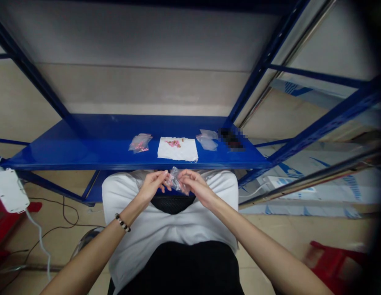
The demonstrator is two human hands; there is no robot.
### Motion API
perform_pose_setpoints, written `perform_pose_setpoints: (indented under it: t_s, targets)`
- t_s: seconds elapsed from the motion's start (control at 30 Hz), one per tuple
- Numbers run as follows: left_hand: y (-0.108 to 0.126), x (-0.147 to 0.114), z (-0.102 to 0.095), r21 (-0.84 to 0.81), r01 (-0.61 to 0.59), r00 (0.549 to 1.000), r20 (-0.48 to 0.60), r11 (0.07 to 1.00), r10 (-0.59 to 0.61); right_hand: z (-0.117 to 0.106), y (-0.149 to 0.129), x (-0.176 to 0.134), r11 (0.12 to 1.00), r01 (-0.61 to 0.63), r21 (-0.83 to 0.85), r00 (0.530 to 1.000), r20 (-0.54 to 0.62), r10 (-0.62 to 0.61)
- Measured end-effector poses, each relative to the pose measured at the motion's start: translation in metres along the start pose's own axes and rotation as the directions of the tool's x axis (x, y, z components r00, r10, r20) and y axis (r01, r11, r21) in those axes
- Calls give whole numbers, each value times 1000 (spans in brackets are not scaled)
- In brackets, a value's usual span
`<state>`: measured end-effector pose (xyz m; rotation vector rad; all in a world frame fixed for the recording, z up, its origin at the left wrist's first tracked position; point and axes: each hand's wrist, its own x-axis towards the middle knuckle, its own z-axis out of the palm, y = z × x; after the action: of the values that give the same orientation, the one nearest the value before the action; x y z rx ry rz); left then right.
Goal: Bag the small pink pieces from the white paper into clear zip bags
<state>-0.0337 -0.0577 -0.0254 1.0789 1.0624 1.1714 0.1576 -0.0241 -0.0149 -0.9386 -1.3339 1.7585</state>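
Your right fingers (187,180) pinched the clear bag (174,175) above your lap (174,227), below the shelf (101,143); your left fingers (161,177) met its edge, grip unclear. A slack pinch risked dropping it.

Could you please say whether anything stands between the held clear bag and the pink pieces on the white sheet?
Only the blue shelf's front edge crosses between the clear bag and the pink pieces; nothing else visible does.

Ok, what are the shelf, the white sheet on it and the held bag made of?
Shelf: probably painted metal, glossy blue with soft reflections. White sheet: seemingly paper or tissue, matte with uneven edges. Held bag: likely thin clear plastic, shiny and crinkled.
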Motion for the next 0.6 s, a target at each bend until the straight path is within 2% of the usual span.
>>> perform_pose_setpoints:
  t_s: [0.2,0.23,0.3,0.37,0.4,0.43,0.5,0.6]
  targets:
    - [-2,-1,1,83,17,999,36,996,-20,-7,9,4,981,35,-190,998,-39,-43]
    - [-3,-2,2,88,30,999,42,996,-33,-7,11,4,966,65,-250,995,-61,-83]
    - [-5,-4,4,102,46,998,39,994,-50,-5,11,1,881,184,-435,952,-145,-270]
    - [-6,-5,5,124,29,999,18,992,-32,1,9,-6,717,285,-637,842,-191,-504]
    - [-7,-6,5,141,5,1000,9,990,-7,4,7,-10,638,308,-706,795,-177,-580]
    - [-7,-6,6,167,-25,1000,3,986,25,9,5,-15,579,321,-749,771,-148,-619]
    - [-9,-7,6,232,-89,996,7,969,90,17,2,-23,520,336,-785,772,-87,-630]
    - [-11,-7,6,311,-151,989,47,939,143,27,3,-31,473,344,-811,805,-4,-593]
